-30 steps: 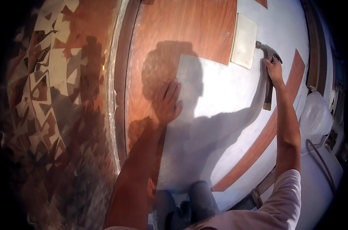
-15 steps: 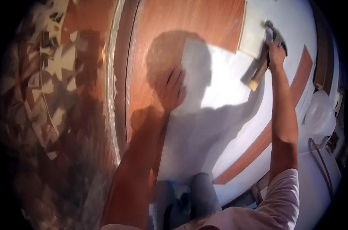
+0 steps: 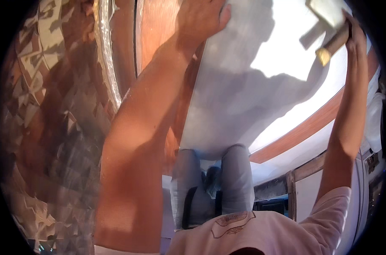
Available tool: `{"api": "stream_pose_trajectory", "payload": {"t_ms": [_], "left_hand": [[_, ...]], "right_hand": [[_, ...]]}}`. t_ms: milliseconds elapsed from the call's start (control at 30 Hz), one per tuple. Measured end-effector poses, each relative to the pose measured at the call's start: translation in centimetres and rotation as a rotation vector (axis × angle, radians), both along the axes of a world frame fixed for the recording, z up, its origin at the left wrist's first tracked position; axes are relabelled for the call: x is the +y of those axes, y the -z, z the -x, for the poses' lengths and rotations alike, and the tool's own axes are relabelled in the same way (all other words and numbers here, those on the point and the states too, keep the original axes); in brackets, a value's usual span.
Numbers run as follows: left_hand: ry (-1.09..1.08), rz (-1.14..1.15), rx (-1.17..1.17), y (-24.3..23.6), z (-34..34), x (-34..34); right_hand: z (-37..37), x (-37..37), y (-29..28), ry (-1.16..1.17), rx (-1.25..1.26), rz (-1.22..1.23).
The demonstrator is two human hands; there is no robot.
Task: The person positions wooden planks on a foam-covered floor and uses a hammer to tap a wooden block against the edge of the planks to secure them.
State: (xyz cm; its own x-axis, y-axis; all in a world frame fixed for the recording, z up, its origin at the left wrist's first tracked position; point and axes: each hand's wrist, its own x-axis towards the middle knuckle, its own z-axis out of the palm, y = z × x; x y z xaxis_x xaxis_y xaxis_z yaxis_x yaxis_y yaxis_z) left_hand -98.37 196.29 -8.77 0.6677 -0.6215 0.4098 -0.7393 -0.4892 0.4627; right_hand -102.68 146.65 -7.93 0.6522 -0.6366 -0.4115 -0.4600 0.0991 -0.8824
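Observation:
My left hand [image 3: 203, 17] lies near the top of the view, where a reddish wood-grain panel [image 3: 156, 25] meets a smooth whitish surface [image 3: 227, 93]. Its thumb stands apart; the top edge cuts off some fingers. At the upper right, my right hand [image 3: 356, 36] is closed around a tool with a brown handle [image 3: 338, 40] and a yellow end [image 3: 323, 56]. The tool's far part is out of view or hidden, so its exact kind is unclear. It appears above the whitish surface, and its shadow falls beside it.
A reddish wood strip [image 3: 301, 125] crosses the white surface. To the left, a shiny plastic-wrapped edge [image 3: 110, 55] borders a heap of crumpled, scrap-like pieces [image 3: 44, 72]. My legs [image 3: 236, 180] are below; a framed opening [image 3: 271, 205] sits beside them. My shadow covers much of the middle.
The view has tipped down toward my body, so both hands appear higher. The tool appears farther right, still in my right hand. My left hand stays near the panel's edge.

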Motion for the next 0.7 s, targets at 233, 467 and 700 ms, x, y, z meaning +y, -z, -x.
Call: {"api": "stream_pose_trajectory", "payload": {"t_ms": [233, 467, 700], "left_hand": [[-0.048, 0.016, 0.182, 1.4, 0.0, 0.2], [0.064, 0.225, 0.125, 3.3, -2.0, 1.9], [-0.493, 0.036, 0.124, 2.6, 16.9, 11.4]], "right_hand": [[18.2, 23.5, -8.3, 0.163, 0.171, -0.023], [24.1, 36.1, -6.3, 0.188, 0.041, -0.274], [24.2, 39.0, -4.0, 0.186, -0.092, -0.252]]}}
